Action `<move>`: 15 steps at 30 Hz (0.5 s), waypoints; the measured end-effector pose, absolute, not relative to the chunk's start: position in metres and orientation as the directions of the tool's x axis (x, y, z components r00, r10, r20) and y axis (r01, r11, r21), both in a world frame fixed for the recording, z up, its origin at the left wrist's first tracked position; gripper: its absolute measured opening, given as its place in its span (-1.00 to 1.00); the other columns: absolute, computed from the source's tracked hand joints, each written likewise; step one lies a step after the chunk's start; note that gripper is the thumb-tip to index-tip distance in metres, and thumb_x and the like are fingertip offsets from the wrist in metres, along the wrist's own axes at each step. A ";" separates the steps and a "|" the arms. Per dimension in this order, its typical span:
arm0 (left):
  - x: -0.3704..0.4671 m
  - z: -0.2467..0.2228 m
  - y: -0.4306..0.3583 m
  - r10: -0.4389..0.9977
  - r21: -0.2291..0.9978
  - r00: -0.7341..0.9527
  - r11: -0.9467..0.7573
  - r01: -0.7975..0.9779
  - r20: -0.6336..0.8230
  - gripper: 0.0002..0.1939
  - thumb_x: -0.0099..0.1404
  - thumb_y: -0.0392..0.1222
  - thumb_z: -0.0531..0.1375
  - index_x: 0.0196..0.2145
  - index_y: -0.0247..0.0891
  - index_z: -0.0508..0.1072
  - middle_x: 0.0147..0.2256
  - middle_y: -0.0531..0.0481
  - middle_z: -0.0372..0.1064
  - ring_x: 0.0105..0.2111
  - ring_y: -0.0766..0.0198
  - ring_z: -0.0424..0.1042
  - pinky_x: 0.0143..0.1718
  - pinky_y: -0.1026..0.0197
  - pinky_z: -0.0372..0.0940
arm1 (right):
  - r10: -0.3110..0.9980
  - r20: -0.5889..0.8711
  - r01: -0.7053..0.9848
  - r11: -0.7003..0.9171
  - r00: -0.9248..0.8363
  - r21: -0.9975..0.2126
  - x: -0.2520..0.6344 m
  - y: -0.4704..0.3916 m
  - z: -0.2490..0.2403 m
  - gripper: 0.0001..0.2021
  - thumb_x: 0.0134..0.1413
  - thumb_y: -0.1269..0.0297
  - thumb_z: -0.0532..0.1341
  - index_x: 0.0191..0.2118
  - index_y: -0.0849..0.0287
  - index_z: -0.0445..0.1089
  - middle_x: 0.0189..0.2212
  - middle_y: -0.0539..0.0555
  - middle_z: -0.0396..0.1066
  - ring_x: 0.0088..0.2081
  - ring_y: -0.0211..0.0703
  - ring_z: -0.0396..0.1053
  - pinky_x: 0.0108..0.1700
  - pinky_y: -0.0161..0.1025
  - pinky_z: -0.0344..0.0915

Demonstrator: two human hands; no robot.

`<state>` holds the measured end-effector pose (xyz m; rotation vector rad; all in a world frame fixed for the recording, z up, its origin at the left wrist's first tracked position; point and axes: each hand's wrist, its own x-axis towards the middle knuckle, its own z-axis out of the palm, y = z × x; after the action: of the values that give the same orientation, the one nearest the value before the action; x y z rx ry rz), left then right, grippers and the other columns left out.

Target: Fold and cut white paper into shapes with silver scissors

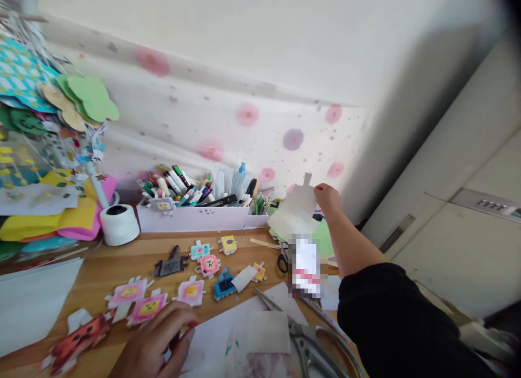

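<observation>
My right hand (328,198) reaches to the back right and pinches the edge of a pale sheet of paper (299,207), which has a cut-out outline and a narrow tab on top. At the front, my left hand (157,343) rests with fingers curled toward the thumb; a bit of red and white shows there, too hidden to name. Beside it lies a white sheet (215,334) with coloured marks. On that are a small whitish square (268,332) and large metal scissors (299,334). Small painted paper figures (190,291) lie close by, including a red one (81,340).
A white box of pens (195,218) stands against the wall, with a thread spool (119,226) to its left. Black-handled scissors (282,260) lie beside a blurred patch. Paper decorations (91,98) hang at left above coloured sheets (77,215). A white cabinet (459,166) borders the right.
</observation>
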<state>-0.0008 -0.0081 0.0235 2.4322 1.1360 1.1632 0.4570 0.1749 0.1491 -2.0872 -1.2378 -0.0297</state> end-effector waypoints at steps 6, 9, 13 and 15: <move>0.000 0.026 -0.007 0.879 0.709 0.184 -0.466 0.529 0.440 -0.79 0.27 0.00 0.09 -0.26 -0.14 0.40 -0.47 0.06 0.38 -0.50 0.25 0.39 -0.50 0.29 0.29 | 0.727 0.398 0.580 -0.001 0.560 -0.814 0.411 0.103 0.183 -0.73 0.23 0.21 0.16 -0.03 0.24 0.33 -0.13 0.11 0.39 -0.21 -0.15 0.41 -0.20 -0.12 0.41; 0.005 0.032 -0.015 0.936 0.861 0.125 -0.351 0.368 0.328 -0.71 0.25 0.07 0.11 -0.21 -0.18 0.39 -0.43 0.03 0.40 -0.41 0.18 0.43 -0.41 0.23 0.33 | 0.765 0.373 0.411 0.157 0.525 -0.898 0.371 0.051 0.172 -0.80 0.18 0.21 0.20 -0.17 0.25 0.35 -0.32 0.02 0.40 -0.40 -0.27 0.39 -0.35 -0.24 0.41; 0.015 0.046 -0.034 0.947 0.980 0.266 -0.198 0.034 0.182 -0.60 0.20 0.07 0.19 -0.09 -0.21 0.36 -0.13 -0.12 0.43 -0.15 0.09 0.45 -0.17 0.13 0.36 | 0.832 0.317 0.154 0.277 0.455 -0.948 0.318 -0.023 0.151 -0.73 -0.11 0.14 0.34 -0.38 0.17 0.29 -0.50 -0.11 0.34 -0.56 -0.35 0.33 -0.49 -0.32 0.38; 0.019 0.051 -0.042 0.924 0.985 0.348 -0.126 -0.117 0.159 -0.49 0.17 0.06 0.24 0.02 -0.18 0.31 -0.01 -0.15 0.37 -0.07 0.07 0.42 -0.13 0.12 0.35 | 0.863 0.273 0.047 0.281 0.426 -0.959 0.295 -0.053 0.143 -0.67 -0.23 0.13 0.38 -0.39 0.14 0.27 -0.56 -0.13 0.33 -0.60 -0.34 0.32 -0.53 -0.33 0.37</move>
<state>0.0191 -0.0423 0.0513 1.3947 0.7990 1.0784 0.2954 -0.0526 0.1428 -1.1645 -0.9935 0.6885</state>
